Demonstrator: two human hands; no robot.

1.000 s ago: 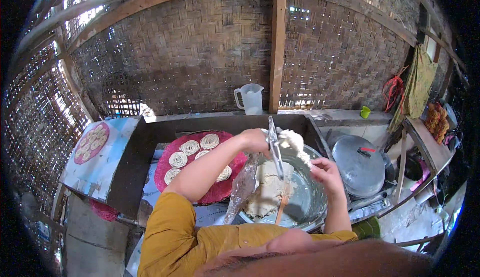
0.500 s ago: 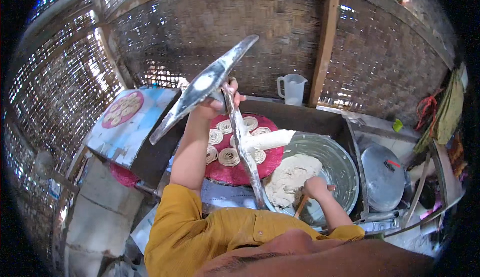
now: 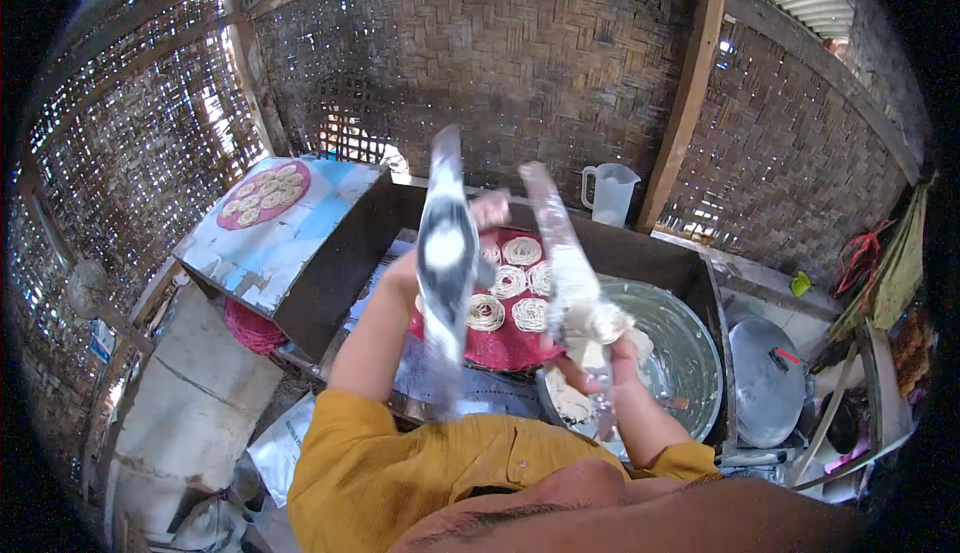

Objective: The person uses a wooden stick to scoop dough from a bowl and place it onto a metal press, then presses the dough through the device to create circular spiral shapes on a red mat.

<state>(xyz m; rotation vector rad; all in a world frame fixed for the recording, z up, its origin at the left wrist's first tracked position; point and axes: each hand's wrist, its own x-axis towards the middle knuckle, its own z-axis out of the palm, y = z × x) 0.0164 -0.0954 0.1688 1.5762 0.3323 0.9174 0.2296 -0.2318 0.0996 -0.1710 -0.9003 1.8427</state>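
Observation:
My left hand [image 3: 405, 268] is closed on a long metal tool [image 3: 446, 253] with a wide round middle, blurred by motion and partly hiding the hand. To its right my right hand [image 3: 625, 373] grips a second long metal piece [image 3: 560, 243], its lower half caked with a lump of dough [image 3: 605, 323]. Both pieces are held up, apart, over a red round mat [image 3: 530, 344] bearing several coiled noodle nests [image 3: 485, 311]. Behind my right hand sits a metal basin [image 3: 690, 333] with dough and a wooden-looking handle in it.
At the left a box with a pale blue top [image 3: 330, 188] carries a pink mat [image 3: 248, 211] of nests. A plastic pitcher [image 3: 610, 193] stands by the woven wall [image 3: 480, 63]. A round aluminium lid [image 3: 762, 383] lies right of the basin; hanging cloth [image 3: 895, 263] is beyond.
The tool in my left hand has come down and swung more upright. My right hand has risen from the basin and taken hold of the dough-coated metal piece.

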